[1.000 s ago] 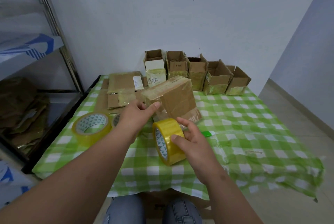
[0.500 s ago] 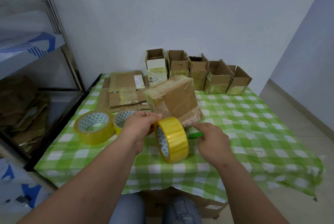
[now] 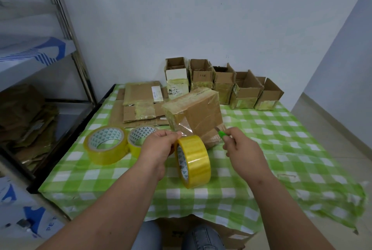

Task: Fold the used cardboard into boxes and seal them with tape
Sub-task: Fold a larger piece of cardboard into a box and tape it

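Both hands (image 3: 161, 145) (image 3: 244, 149) now w/ tape roll (image 3: 194, 161), cutter (image 3: 222, 135)

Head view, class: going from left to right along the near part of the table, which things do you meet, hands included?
Flat tape roll → second flat roll → left hand → upright tape roll → green cutter → right hand.

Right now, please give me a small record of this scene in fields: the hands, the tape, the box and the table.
left hand: pinches the tape strip at the roll
right hand: grips a green cutter, blade toward the strip
tape roll in use: upright on edge, strip runs to the box
taped box: closed, tilted, behind the roll
spare rolls: two, flat, at left
open boxes: row by the wall
table: green checked cloth
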### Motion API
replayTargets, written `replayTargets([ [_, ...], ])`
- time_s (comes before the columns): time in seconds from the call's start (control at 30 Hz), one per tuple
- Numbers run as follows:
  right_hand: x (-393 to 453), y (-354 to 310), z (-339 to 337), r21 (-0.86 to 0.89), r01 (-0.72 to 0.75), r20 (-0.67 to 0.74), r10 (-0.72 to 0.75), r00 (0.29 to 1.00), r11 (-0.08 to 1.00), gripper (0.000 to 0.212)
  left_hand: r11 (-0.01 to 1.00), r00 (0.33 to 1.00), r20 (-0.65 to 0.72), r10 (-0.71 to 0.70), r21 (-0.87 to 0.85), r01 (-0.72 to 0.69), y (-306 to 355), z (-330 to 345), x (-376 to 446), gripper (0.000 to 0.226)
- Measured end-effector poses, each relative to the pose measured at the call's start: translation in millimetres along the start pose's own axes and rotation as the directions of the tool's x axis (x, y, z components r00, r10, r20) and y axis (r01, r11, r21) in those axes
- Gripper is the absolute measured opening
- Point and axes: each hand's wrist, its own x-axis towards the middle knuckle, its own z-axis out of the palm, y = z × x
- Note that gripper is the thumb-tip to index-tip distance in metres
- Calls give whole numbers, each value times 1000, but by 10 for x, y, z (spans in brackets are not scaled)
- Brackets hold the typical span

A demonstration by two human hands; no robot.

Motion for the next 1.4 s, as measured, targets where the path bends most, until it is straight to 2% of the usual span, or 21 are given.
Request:
replayTargets([
  [0.07, 45, -182, -95, 25, 60, 3, -60, 998, 998, 15, 1000, 1000, -13, -3, -7, 2, -3, 10, -17, 16],
  [0.2, 159, -499, -185, 30, 158, 95, -160, 982, 987, 25, 999, 999, -39, -10, -33, 9, -15, 37, -48, 23],
  [0.33, 300, -697, -153, -164, 244, 205, -209, 956, 956, 31, 998, 999, -53, -7, -63, 4, -27, 75, -79, 27],
  [0.57, 423, -937, -101, -433, 373, 319, -248, 915, 821, 29, 997, 998, -63, -6, -72, 2, -21, 102, -117, 27],
  [0.87, 456, -1033, -41, -530, 404, 355, -238, 904, 746, 22, 998, 997, -74, 3, -66, -8, -13, 115, -161, 22],
  [1.4, 497, -1103, 46, -541, 446, 390, -257, 884, 714, 22, 999, 996, -86, -2, -37, -1, -6, 103, -139, 31],
])
